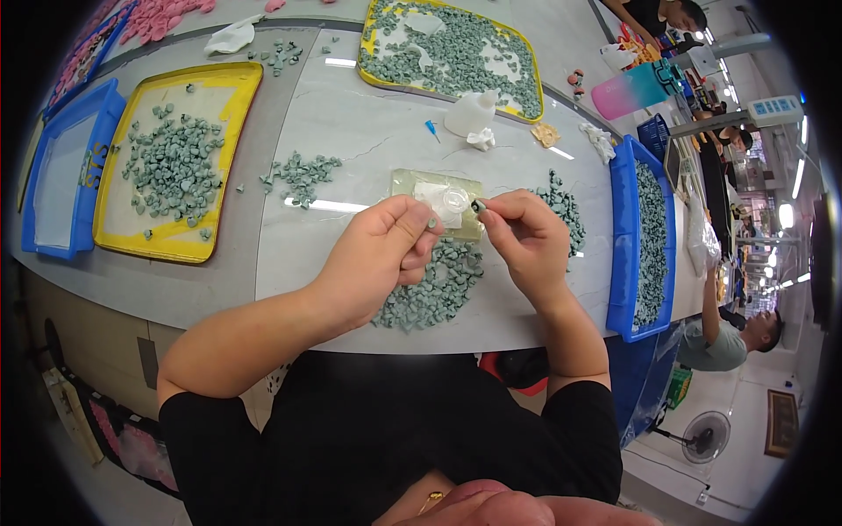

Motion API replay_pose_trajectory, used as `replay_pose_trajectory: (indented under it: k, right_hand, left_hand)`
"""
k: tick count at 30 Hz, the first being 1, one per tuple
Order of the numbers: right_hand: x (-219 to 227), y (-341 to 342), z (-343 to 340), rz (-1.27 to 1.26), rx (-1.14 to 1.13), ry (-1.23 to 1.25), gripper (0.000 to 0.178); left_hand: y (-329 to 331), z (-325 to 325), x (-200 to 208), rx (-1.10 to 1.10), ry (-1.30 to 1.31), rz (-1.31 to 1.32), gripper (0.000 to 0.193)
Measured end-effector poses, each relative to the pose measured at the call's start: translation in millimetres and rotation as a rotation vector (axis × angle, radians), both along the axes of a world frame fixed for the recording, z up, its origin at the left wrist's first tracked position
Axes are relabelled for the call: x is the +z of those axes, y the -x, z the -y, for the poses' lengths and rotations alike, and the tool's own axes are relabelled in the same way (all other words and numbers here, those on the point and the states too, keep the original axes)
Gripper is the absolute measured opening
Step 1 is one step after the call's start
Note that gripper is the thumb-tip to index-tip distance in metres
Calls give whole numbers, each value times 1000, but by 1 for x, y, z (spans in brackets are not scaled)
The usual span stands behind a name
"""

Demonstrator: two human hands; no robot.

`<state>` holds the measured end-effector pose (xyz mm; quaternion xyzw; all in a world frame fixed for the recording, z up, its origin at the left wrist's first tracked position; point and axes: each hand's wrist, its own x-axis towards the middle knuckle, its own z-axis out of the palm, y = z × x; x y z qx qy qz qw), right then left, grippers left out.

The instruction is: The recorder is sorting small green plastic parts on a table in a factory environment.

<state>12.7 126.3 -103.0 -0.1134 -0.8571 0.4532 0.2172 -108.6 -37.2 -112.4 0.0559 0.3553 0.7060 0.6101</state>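
Observation:
My left hand (375, 254) is closed, with a small grey-green piece (431, 223) pinched between thumb and curled fingers. Opposite it, my right hand (531, 244) pinches another small piece (478, 207), dark at its end, between thumb and forefinger. The two hands are a short gap apart. Behind them lies a yellowish see-through pad (405, 182) bearing a white sheet and a small round transparent dish (452, 203). A heap of grey-green pieces (438, 285) spreads on the table beneath my hands, partly hidden by the left one.
Yellow-rimmed trays of green pieces stand at left (239, 114) and far middle (531, 83). A blue crate (620, 254) of pieces is at right. Beyond the pad are a white squeeze bottle (469, 114) and a blue dispensing tip (431, 130). Small piles (303, 178) lie left and right.

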Motion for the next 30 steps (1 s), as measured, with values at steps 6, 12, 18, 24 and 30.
replay_pose_trajectory:
  k: [6, 12, 18, 24, 30]
  right_hand:
    - [5, -3, 6, 136, -54, 676, 8]
    - [9, -2, 9, 144, -57, 858, 8]
    - [3, -3, 13, 68, -16, 539, 8]
    - [2, 2, 16, -224, 128, -312, 27]
    - [6, 2, 19, -335, 170, -538, 31]
  left_hand:
    - [-1, -1, 3, 22, 0, -2, 14]
    - [-1, -3, 3, 13, -3, -8, 15]
    - [-4, -4, -2, 21, 51, -39, 11]
    - [-7, -4, -1, -84, -4, 61, 20]
    - [-9, -2, 6, -103, 40, 63, 26]
